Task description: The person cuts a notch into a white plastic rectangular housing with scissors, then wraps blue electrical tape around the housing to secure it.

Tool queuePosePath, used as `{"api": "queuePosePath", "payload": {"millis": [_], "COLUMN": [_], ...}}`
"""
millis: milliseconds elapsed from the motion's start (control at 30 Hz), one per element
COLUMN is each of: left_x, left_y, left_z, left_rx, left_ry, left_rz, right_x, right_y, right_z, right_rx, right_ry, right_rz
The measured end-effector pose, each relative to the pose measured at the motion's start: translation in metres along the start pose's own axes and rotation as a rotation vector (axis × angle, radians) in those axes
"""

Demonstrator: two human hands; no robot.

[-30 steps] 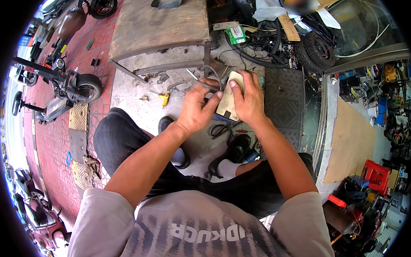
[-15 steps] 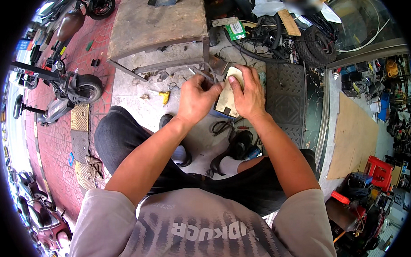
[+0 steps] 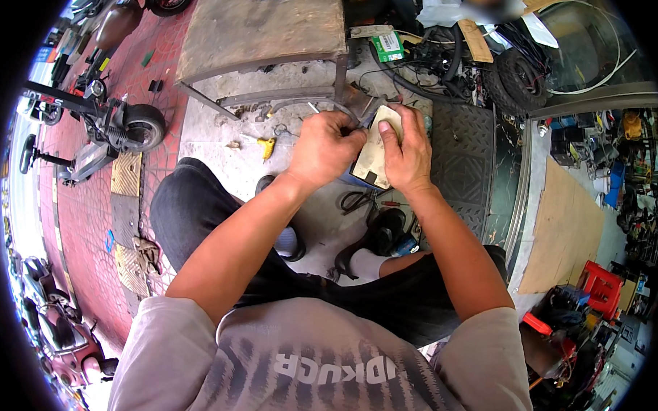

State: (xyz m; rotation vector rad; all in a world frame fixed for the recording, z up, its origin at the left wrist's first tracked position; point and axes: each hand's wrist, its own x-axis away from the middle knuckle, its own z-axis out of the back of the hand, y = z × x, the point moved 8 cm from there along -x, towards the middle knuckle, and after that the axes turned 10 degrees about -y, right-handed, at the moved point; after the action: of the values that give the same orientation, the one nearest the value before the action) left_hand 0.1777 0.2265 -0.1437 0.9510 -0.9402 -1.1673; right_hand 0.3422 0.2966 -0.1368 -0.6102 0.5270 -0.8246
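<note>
A flat rectangular case with a scuffed beige top [image 3: 372, 160] and a dark notch at its near end sits tilted before me, above something blue whose edge barely shows. My right hand [image 3: 410, 154] is wrapped round its right side, thumb pressed on the top. At the case's left edge my left hand [image 3: 322, 151] is closed in a pinch; its fingertips hide whatever lies between them. A thin white-tipped piece [image 3: 313, 108] pokes out beyond the left knuckles, and a grey cable [image 3: 293, 103] runs just behind that hand.
A worn metal-framed table [image 3: 262, 40] stands ahead. On the ground lie a yellow tool [image 3: 266, 147], black-handled pliers [image 3: 353, 200] and a red-handled screwdriver [image 3: 391, 204]. A dark ridged mat [image 3: 457, 159] is to the right; scooters [image 3: 140, 126] stand left. A green box [image 3: 387, 46] rests among cables.
The view has shifted slightly, so the surroundings sit a little differently. My left fingers have curled tighter beside the case; my right hand keeps its grip on it.
</note>
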Motion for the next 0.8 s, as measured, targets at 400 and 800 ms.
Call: {"api": "queuePosePath", "payload": {"millis": [400,800], "left_x": [-0.003,0.0], "left_y": [0.013,-0.015], "left_z": [0.004,0.002], "left_rx": [-0.106,0.032], "left_ry": [0.058,-0.228], "left_rz": [0.059,0.08], "right_x": [-0.003,-0.002], "right_y": [-0.011,-0.015], "right_z": [-0.002,-0.001], "right_rx": [0.306,0.411], "right_ry": [-0.047,-0.137], "right_rz": [-0.084,-0.196]}}
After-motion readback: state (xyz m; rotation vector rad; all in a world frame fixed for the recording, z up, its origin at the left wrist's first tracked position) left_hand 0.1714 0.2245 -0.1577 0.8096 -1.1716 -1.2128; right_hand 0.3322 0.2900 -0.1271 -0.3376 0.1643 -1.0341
